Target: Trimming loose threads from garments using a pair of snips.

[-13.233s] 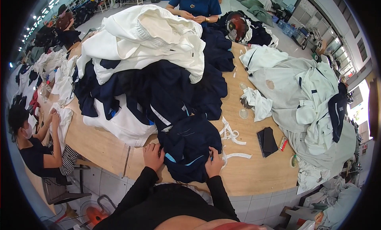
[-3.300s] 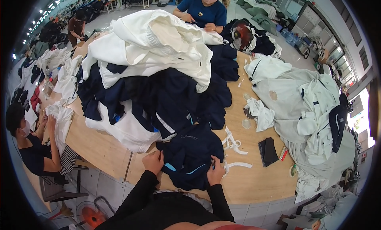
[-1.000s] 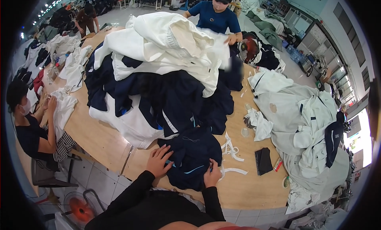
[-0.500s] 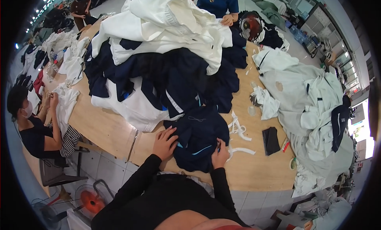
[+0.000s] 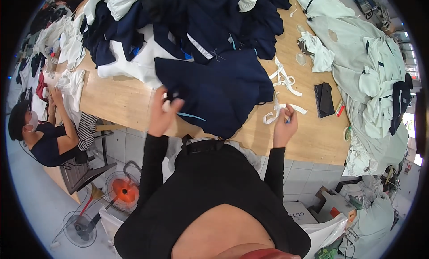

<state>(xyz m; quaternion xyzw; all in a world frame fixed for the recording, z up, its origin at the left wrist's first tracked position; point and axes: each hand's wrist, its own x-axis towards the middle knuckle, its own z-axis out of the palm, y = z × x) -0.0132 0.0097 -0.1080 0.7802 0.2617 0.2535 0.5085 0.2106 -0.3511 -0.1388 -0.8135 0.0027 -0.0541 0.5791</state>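
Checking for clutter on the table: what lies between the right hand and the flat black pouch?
In the head view, white fabric strips and bare wooden table lie between the right hand and the black pouch.

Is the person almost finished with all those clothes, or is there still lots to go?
Probably lots to go. The left hand grips the edge of one navy garment on the wooden table; the right hand is beside white fabric strips. A big navy-and-white clothes pile still waits behind. The pale green garments at the right may be done; I can't tell.
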